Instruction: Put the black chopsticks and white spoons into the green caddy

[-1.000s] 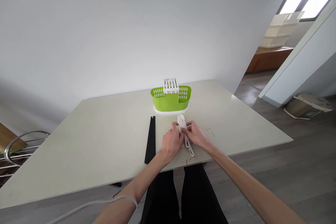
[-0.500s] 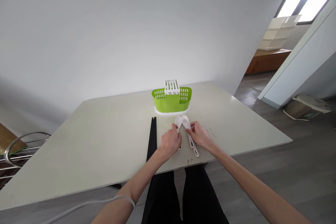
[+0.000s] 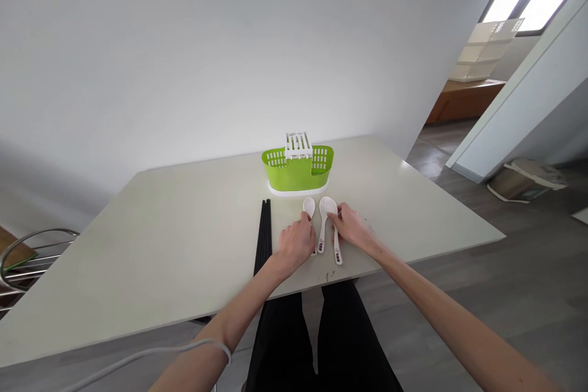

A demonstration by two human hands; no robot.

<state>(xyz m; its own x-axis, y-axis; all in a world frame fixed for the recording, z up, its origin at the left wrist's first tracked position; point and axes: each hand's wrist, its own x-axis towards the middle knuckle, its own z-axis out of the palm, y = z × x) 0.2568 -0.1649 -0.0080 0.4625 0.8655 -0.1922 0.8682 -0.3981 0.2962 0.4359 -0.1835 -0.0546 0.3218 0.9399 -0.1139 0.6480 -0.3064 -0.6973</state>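
Observation:
My left hand (image 3: 297,240) is closed around the handle of a white spoon (image 3: 309,204), whose bowl points toward the back of the table; most of its handle is hidden under the fingers. Just right of it a second white spoon (image 3: 321,239) lies on the table with printed marks at the handle end. My right hand (image 3: 351,225) pinches a third white spoon (image 3: 338,253) near its neck, and the bowls of these two overlap. Left of my left hand lies a bundle of black chopsticks (image 3: 263,236), partly covered by my forearm.
A green and white cutlery holder (image 3: 298,177) stands behind the spoons, near the wall. The pale table's (image 3: 184,245) front edge is close to my legs. A grey cable (image 3: 151,353) crosses my left forearm. A metal rack (image 3: 37,257) is at the left.
My right hand has turned the right spoon straighter, and it and the middle spoon now spread apart at their handles instead of crossing. My left hand stays at its spoon. The view has shifted slightly.

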